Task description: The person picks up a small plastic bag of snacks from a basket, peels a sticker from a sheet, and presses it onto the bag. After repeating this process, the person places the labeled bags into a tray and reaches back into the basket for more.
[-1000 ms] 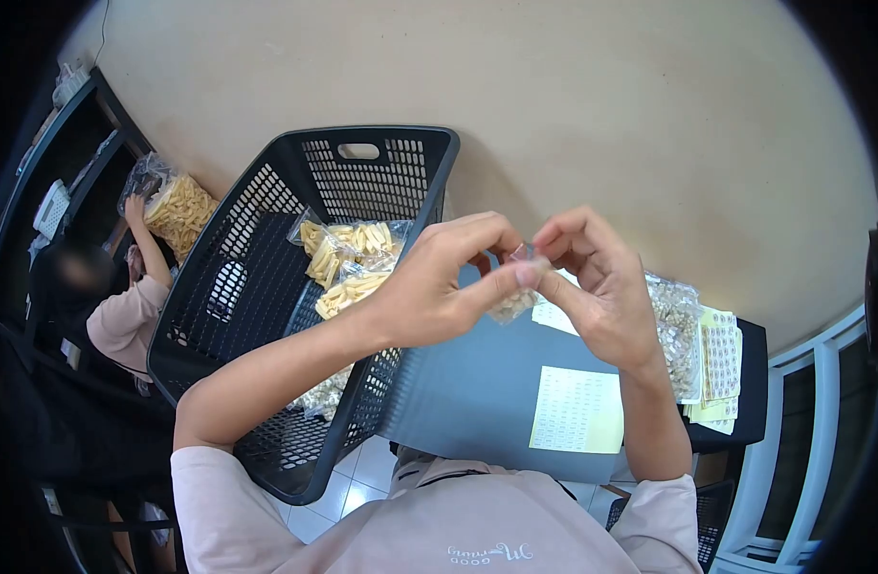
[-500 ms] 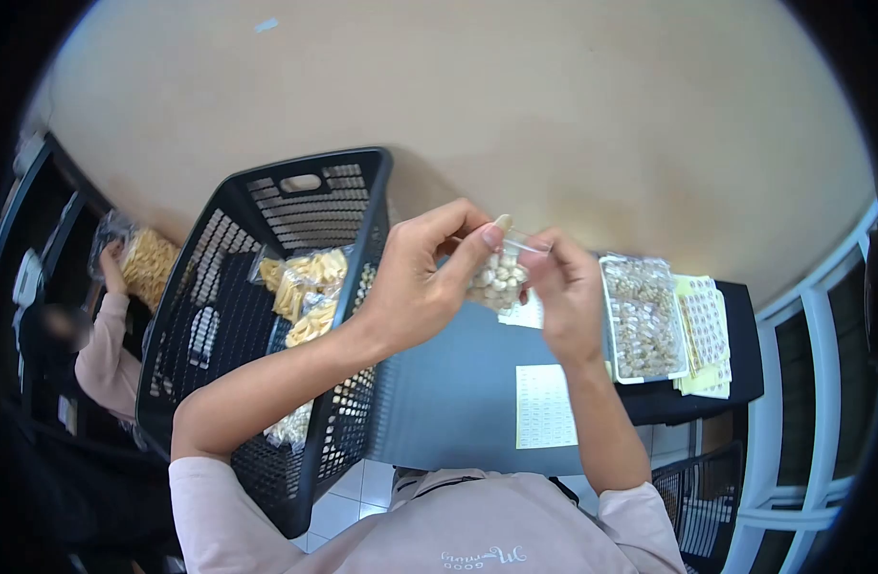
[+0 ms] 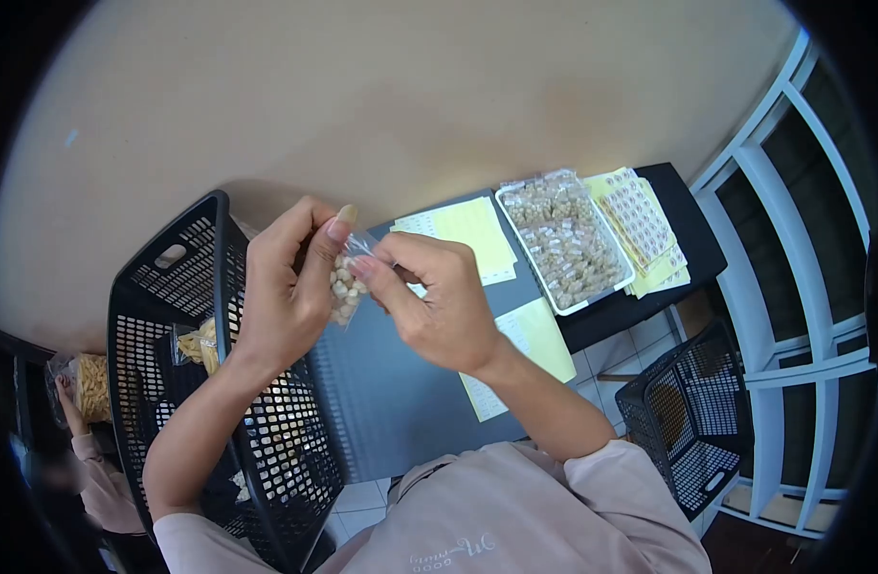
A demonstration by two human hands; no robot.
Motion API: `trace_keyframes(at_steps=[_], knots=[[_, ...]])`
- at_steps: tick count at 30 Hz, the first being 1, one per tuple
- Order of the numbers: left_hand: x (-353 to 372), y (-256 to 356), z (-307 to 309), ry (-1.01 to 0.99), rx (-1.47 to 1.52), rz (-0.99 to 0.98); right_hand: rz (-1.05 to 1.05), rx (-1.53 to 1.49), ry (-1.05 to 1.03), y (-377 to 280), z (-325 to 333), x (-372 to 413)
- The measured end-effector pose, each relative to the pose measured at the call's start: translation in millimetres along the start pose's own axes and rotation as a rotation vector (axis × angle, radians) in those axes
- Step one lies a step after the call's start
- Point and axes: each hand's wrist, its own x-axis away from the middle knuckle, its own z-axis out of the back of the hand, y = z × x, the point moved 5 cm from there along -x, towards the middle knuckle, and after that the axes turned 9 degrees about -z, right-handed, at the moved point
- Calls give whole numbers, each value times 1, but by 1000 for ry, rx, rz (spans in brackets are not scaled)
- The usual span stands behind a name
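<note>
A small clear plastic bag (image 3: 346, 291) filled with pale, whitish rounded pieces hangs between my hands, above the grey table. My left hand (image 3: 293, 273) pinches its upper left edge between thumb and fingers. A pale yellowish tip (image 3: 347, 213) juts up at that thumb; what it is I cannot make out. On the other side, my right hand (image 3: 434, 301) is closed on the bag's clear upper part, thumb against fingers. The bag's contents are partly hidden by the fingers.
At left stands a large black crate (image 3: 223, 316) with bagged yellow pieces (image 3: 201, 346). A white tray (image 3: 565, 304) of small filled bags sits beside label sheets (image 3: 640, 225). Another black crate (image 3: 688, 421) is at lower right. A co-worker's arm (image 3: 75, 416) reaches a bag at far left.
My view has turned, so the hands and bag appear further left. My right hand has come closer to the bag, and its fingers now pinch the top. More yellow label sheets show.
</note>
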Motion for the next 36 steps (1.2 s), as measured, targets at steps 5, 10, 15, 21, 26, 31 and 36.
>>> trace_keyframes(at_steps=[5,10,15,21,26,31,36], knots=[[-11,-16,-1,65,50,-21,-172,122,-91,23,40,25],[-8,-33,4,57,9,-49,-557,566,158,114,143,85],[-6,-18,-9,-45,-67,-112,-478,806,286,185,163,160],[-4,-27,-5,-107,-97,-93,-582,1021,347,185,180,201],[0,-25,-6,-113,-18,-58,-616,867,562,190,194,220],[0,-22,-5,-100,-18,-86,-705,708,590,210,199,231],[1,-22,-5,-102,-2,-73,-728,633,685,207,199,233]])
